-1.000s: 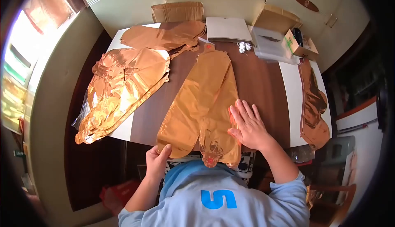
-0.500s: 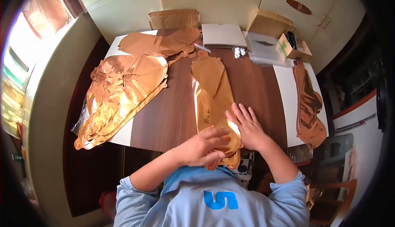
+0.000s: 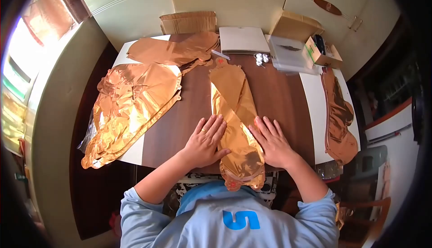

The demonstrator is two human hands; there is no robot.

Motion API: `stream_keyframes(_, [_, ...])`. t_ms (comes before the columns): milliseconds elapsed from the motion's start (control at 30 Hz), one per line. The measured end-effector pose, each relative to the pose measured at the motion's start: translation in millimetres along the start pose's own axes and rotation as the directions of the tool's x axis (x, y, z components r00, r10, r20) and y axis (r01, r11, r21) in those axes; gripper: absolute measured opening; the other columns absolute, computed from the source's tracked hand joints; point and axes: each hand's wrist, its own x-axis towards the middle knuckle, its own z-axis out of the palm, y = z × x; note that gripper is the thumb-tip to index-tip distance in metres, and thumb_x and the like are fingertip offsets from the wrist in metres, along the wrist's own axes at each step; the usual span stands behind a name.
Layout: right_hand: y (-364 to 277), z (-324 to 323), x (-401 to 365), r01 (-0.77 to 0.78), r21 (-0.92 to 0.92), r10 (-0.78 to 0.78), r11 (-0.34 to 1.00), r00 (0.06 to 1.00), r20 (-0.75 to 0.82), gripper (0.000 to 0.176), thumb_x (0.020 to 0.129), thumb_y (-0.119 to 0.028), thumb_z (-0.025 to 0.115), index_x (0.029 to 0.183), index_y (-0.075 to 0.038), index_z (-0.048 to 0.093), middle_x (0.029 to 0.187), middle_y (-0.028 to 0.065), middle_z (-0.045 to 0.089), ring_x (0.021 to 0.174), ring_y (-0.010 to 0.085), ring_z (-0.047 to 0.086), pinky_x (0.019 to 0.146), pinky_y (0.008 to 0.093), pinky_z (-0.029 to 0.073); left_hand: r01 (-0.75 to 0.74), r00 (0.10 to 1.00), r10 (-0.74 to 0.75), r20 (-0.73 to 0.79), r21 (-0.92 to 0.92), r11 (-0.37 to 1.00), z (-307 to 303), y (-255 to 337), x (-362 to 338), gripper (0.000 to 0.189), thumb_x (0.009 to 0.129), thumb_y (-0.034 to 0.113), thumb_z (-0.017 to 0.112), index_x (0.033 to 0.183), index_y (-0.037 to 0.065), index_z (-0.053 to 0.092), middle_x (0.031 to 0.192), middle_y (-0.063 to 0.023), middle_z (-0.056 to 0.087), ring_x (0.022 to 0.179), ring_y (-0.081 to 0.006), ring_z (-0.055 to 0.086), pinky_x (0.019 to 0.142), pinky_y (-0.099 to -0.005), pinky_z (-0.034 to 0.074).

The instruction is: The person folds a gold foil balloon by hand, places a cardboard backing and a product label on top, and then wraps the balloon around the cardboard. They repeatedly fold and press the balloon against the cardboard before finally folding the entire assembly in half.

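Note:
A long folded foil balloon [image 3: 231,108], shiny copper-gold, lies lengthwise down the middle of the brown table [image 3: 180,126]. Its near end hangs over the front edge, close to my shirt. My left hand [image 3: 206,141] rests flat on the balloon's left edge, fingers stretched out, with a ring on one finger. Flat along the right edge lies my right hand [image 3: 273,142], its fingers spread and touching the foil. Neither hand grips anything.
A stack of crinkled foil balloons [image 3: 135,104] covers the table's left side, with more flat ones [image 3: 173,49] behind. Another folded balloon [image 3: 337,117] lies at the right. Along the back are a white box [image 3: 244,40], white ribbon rolls [image 3: 261,59], a plastic tray [image 3: 290,52] and a small carton [image 3: 325,54].
My left hand has moved from above the near end of the balloon to its left edge and now lies flat. My right hand stays nearly in place.

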Motion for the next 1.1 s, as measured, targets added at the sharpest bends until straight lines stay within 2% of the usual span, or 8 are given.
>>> stream_keyframes(133, [2.6, -2.5, 0.5, 0.021, -0.028, -0.021, 0.999, 1.000, -0.015, 0.072, 0.091, -0.024, 0.061, 0.155, -0.012, 0.031, 0.162, 0.0179, 0.021, 0.150, 0.0377, 0.019, 0.121, 0.0545, 0.014, -0.015, 1.000, 0.016, 0.022, -0.007, 1.000, -3.1, 0.4, 0.0, 0.083, 0.094, 0.056, 0.053, 0.151, -0.001, 0.034, 0.158, -0.0219, 0.032, 0.147, -0.0369, 0.028, 0.120, -0.0522, 0.018])
stream_keyframes(233, [12.9, -3.9, 3.3, 0.042, 0.092, -0.035, 0.995, 0.996, -0.077, 0.066, 0.092, -0.022, 0.061, 0.152, -0.008, 0.035, 0.159, 0.0193, 0.028, 0.148, 0.0367, 0.025, 0.120, 0.0543, 0.019, -0.036, 0.999, 0.037, 0.025, -0.031, 0.999, -4.2, -4.5, 0.4, 0.078, 0.096, 0.052, 0.051, 0.151, -0.001, 0.034, 0.157, -0.0218, 0.032, 0.147, -0.0371, 0.028, 0.120, -0.0519, 0.018])
stream_keyframes(333, [8.1, -24.3, 9.2, 0.120, 0.276, -0.038, 0.954, 0.958, -0.284, 0.058, 0.092, -0.019, 0.061, 0.146, -0.003, 0.043, 0.152, 0.0201, 0.039, 0.142, 0.0374, 0.036, 0.117, 0.0525, 0.026, -0.059, 0.998, 0.058, -0.011, -0.066, 0.996, -3.0, -9.1, -0.3, 0.072, 0.096, 0.043, 0.053, 0.151, 0.000, 0.035, 0.156, -0.0216, 0.034, 0.146, -0.0371, 0.031, 0.119, -0.0517, 0.020])
stream_keyframes(367, [-3.7, -30.3, 16.5, 0.186, 0.235, -0.080, 0.954, 0.913, -0.399, 0.051, 0.089, -0.018, 0.064, 0.136, -0.001, 0.053, 0.142, 0.0208, 0.049, 0.132, 0.0373, 0.047, 0.112, 0.0505, 0.034, -0.068, 0.997, 0.066, -0.025, -0.078, 0.995, -2.0, -9.9, -0.4, 0.070, 0.096, 0.039, 0.054, 0.151, 0.000, 0.035, 0.156, -0.0214, 0.035, 0.145, -0.0371, 0.032, 0.119, -0.0516, 0.021])
stream_keyframes(500, [-61.8, -20.2, 33.4, 0.351, 0.186, -0.278, 0.918, 0.902, -0.330, 0.043, 0.087, -0.022, 0.066, 0.125, -0.002, 0.059, 0.131, 0.0214, 0.055, 0.122, 0.0343, 0.053, 0.107, 0.0481, 0.038, -0.089, 0.987, 0.069, -0.142, -0.140, 0.986, 0.2, -18.0, 4.4, 0.066, 0.091, 0.026, 0.061, 0.148, 0.000, 0.040, 0.152, -0.0204, 0.040, 0.141, -0.0370, 0.038, 0.116, -0.0509, 0.028])
stream_keyframes(767, [-84.5, 15.9, 36.2, 0.340, 0.022, -0.325, 0.940, 0.914, -0.243, 0.046, 0.087, -0.032, 0.067, 0.125, -0.005, 0.060, 0.131, 0.0178, 0.055, 0.128, 0.0355, 0.047, 0.107, 0.0504, 0.036, 0.008, 0.981, -0.012, -0.194, -0.019, 1.000, -5.9, -60.0, 29.4, 0.052, 0.087, 0.027, 0.066, 0.133, 0.005, 0.055, 0.143, -0.0185, 0.049, 0.136, -0.0364, 0.043, 0.114, -0.0513, 0.031])
stream_keyframes(967, [-67.5, 6.8, 48.2, 0.361, 0.189, -0.313, 0.913, 0.918, -0.241, 0.049, 0.090, -0.031, 0.065, 0.131, -0.005, 0.057, 0.138, 0.0177, 0.051, 0.131, 0.0356, 0.045, 0.109, 0.0542, 0.033, 0.110, 0.962, -0.119, -0.246, -0.049, 0.993, -5.6, -86.4, 45.2, 0.052, 0.088, 0.029, 0.069, 0.134, 0.009, 0.055, 0.143, -0.0178, 0.049, 0.135, -0.0369, 0.044, 0.113, -0.0518, 0.032])
stream_keyframes(1100, [-44.1, 9.1, 61.0, 0.261, 0.153, -0.218, 0.953, 0.942, -0.255, 0.057, 0.094, -0.037, 0.061, 0.141, -0.008, 0.050, 0.148, 0.0208, 0.043, 0.138, 0.0395, 0.037, 0.114, 0.0574, 0.027, 0.097, 0.952, -0.124, -0.280, -0.106, 0.990, -4.1, -84.2, 43.0, 0.053, 0.087, 0.025, 0.069, 0.135, 0.009, 0.054, 0.140, -0.0176, 0.051, 0.134, -0.0368, 0.045, 0.113, -0.0505, 0.033])
